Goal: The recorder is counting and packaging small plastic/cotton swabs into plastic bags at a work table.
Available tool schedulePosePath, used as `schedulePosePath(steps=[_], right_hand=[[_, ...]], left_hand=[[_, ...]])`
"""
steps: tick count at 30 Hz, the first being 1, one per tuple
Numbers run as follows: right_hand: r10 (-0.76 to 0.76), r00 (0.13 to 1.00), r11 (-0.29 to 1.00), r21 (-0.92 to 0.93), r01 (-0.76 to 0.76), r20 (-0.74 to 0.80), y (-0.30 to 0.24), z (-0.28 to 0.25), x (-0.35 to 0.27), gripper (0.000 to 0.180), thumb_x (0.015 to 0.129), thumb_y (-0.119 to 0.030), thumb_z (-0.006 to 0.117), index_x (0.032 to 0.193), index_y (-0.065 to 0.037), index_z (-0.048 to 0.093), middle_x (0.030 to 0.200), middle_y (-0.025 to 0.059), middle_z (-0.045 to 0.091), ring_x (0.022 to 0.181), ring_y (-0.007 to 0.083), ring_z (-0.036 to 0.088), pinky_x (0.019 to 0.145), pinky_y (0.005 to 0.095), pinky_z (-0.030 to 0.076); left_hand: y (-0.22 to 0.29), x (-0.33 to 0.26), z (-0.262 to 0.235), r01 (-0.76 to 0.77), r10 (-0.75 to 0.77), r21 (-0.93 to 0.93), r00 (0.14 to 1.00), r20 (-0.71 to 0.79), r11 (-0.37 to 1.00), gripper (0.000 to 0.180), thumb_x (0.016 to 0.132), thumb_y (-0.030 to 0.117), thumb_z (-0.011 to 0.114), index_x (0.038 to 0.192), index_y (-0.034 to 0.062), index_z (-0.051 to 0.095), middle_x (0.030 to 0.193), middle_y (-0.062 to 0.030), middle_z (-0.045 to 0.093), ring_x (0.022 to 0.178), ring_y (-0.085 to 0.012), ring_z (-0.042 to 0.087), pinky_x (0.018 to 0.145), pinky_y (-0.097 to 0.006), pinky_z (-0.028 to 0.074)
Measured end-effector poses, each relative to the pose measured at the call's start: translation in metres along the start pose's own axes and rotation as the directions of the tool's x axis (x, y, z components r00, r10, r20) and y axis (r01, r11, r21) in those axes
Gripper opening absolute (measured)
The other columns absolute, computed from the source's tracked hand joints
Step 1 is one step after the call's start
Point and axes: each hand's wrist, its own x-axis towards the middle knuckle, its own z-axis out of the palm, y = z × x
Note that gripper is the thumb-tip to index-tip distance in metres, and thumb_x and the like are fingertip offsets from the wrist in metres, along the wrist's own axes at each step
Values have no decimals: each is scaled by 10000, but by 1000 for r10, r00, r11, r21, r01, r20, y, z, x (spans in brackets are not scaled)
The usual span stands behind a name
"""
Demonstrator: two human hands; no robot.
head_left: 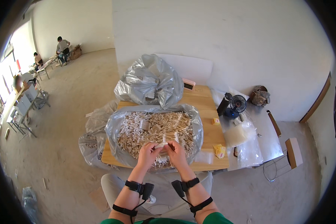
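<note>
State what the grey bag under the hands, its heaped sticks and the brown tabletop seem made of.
Bag: apparently thin plastic film, glossy, creased with bright highlights.
Sticks: probably wood or bamboo, matte, by their tan colour; white tips look like cotton.
Tabletop: wood or wood-look laminate, smooth, judging by its faint grain.

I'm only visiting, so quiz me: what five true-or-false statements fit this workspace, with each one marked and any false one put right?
1. The left hand and right hand meet at a small white thing. True.
2. The open grey bag is filled with coins. False: it holds a heap of what look like cotton swabs.
3. A small fan stands to the right of the wooden table. True.
4. The crumpled yellow wrapper lies on the floor. False: it lies on the wooden table.
5. A black bottle stands beside the fan. True.
</note>
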Motion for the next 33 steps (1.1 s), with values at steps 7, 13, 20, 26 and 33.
schedulePosePath(steps=[7,13,20,26,33], right_hand=[[45,999,988,151,-42,-19,2,10,18,93,883,-88,588,913,-2,572,703,-21,537,646,46,463,582,215,390],[14,1000,998,59,-14,2,11,13,33,92,897,-98,571,925,-10,567,689,-32,506,628,46,432,562,210,361],[25,987,960,279,20,-158,28,20,32,215,945,-202,509,931,9,551,726,31,575,655,85,535,600,237,442],[331,937,923,244,-297,-111,15,20,22,291,970,-254,449,877,7,538,687,41,569,599,112,530,573,244,428],[16,990,998,-62,-25,-138,23,6,33,302,968,-255,450,826,-4,538,593,37,525,506,122,471,509,279,398]], left_hand=[[-16,14,9,96,-108,-159,992,-68,983,141,763,103,704,861,11,659,741,-75,590,633,-152,553,585,-271,442],[-28,22,20,78,-105,-166,982,-157,983,101,763,86,697,808,11,648,739,-77,588,629,-158,555,580,-270,440],[-16,36,21,61,-153,-262,925,-347,963,117,883,87,571,809,6,530,702,-67,555,614,-137,530,591,-275,441],[-24,31,36,83,-198,-305,907,-371,949,140,917,127,540,840,15,508,677,-53,541,611,-112,512,585,-251,436],[-40,41,28,285,-357,-422,929,-100,861,263,901,238,589,777,14,528,621,-32,509,570,-97,465,546,-240,403]])
